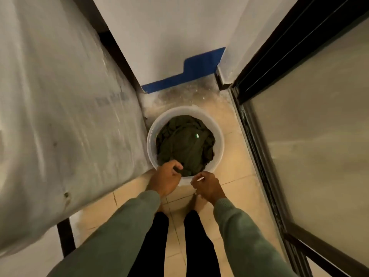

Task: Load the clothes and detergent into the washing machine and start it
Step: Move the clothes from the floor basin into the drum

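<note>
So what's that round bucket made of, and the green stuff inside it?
The bucket looks like plastic: smooth, whitish, a bit see-through at the rim. The green stuff looks like soft cloth, dull not shiny, all folds and wrinkles; which fabric, I can't tell.

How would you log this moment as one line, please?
dark green clothes: in white bucket on tiled floor, not loaded | left hand: grips clothes at near rim | right hand: at near rim, grip unclear

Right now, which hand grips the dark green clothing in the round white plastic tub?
The left hand grips the clothing; the right hand sits off it, by the tub.
</note>
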`<state>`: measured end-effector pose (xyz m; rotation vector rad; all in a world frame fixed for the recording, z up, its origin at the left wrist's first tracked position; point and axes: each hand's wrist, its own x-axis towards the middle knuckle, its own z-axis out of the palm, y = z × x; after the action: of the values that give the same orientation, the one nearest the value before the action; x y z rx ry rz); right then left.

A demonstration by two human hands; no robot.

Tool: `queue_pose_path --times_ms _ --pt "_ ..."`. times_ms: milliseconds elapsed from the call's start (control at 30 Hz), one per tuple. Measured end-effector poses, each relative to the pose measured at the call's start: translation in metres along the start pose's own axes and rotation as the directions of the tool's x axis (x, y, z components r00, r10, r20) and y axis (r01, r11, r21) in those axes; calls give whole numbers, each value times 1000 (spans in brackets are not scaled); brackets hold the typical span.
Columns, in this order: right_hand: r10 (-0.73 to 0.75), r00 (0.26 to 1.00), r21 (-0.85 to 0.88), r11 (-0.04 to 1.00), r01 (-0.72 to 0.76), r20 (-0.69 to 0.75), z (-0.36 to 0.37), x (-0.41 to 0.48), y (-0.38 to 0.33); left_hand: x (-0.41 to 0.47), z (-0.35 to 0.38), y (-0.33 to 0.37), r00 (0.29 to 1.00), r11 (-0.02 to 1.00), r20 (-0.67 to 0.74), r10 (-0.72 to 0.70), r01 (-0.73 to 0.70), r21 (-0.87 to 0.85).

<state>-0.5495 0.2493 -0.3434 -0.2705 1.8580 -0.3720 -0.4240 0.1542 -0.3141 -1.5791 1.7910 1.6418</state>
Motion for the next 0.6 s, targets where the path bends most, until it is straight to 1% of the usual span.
queue_pose_path --times_ms 200,267,333,367,467,567,600 --pt "-53 999 -81 995 52 -6 22 89 16 68 29 -57 999 999 -17 -37 37 31" --pt "-66 997 -145 988 59 -46 32 114 21 88 38 -74 998 998 -26 -57 57 30" --pt "-36 993 -178 984 16 -110 42 133 23 103 47 -87 997 997 -42 -70 71 16" --pt "-2 990 -142 990 -19 -142 47 139 23 108 49 -93 996 997 -48 -75 75 11" --pt "125 975 99 989 -108 -182 60 160 23 120 56 -111 996 997 -45 -79 79 0" --pt "223 954 165 968 -191 -202 56 173 28 122 55 -122 995 996 -47 -89 88 -12" --pt "228 954 160 967 -198 -196 52 174 31 121 53 -125 994 995 -45 -95 94 -10"
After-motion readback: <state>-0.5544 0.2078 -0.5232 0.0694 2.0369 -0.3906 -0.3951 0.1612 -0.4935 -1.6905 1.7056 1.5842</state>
